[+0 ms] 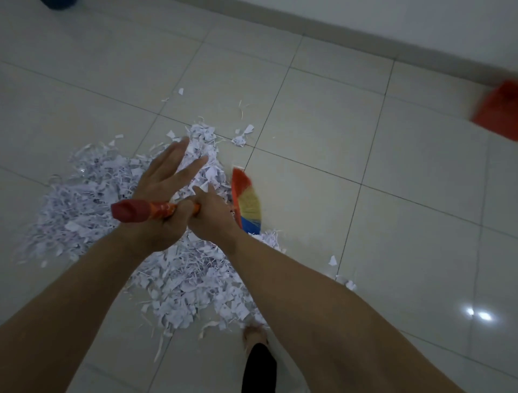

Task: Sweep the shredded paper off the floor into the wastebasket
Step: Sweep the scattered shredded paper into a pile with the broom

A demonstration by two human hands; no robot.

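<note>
- A bare foot (pixel 253 335) and a dark trouser leg (pixel 259 367) show at the bottom of the view, the foot at the near edge of the paper.
- The shredded paper (pixel 179 277) lies in a broad heap on the pale tiled floor (pixel 392 224), spreading under both forearms and out to the left; loose scraps lie beyond it and to the right.
- The left hand (pixel 164 196) sits at the top end of the broom handle (pixel 157 211); the thumb and palm press against the handle while the fingers (pixel 179 151) are stretched out flat and spread, not wrapped round it.
- The right hand (pixel 211 217) is just beside the left, lower on the same handle; it seems curled round it, though its fingers are hidden from view.
- The broom head (pixel 248 203), with orange, yellow and blue bristles, stands at the right edge of the heap, just beyond the right hand and touching the paper.
- A blurred red object (pixel 499 108) sits far right near the wall (pixel 392 19).
- A dark blue object (pixel 60 3) shows at the top left edge, well apart from the heap.
</note>
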